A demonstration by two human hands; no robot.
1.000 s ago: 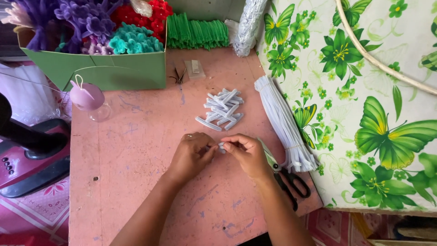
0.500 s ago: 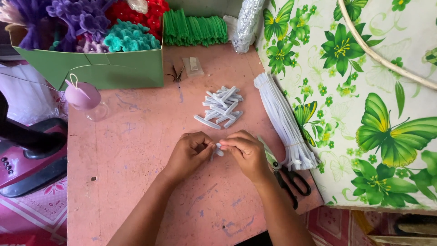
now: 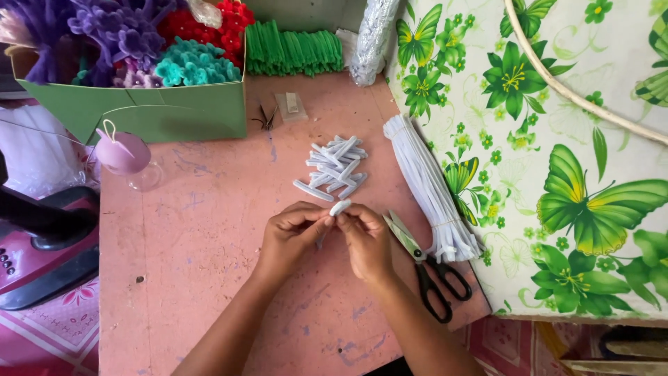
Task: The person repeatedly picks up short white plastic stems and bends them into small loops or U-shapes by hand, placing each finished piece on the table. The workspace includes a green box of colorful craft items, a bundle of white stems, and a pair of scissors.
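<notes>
our left hand and right hand meet over the pink table, fingertips pinching a short folded white pipe-cleaner piece. just beyond lies a pile of finished pieces; right of it, a white pipe-cleaner bundle and scissors.

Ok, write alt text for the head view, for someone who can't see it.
Two hands, left and right, pinch a small white loop between their fingertips over a pink table. A pile of white loops, a white bundle and scissors lie nearby, with a green box of colourful fuzzy flowers behind.
</notes>
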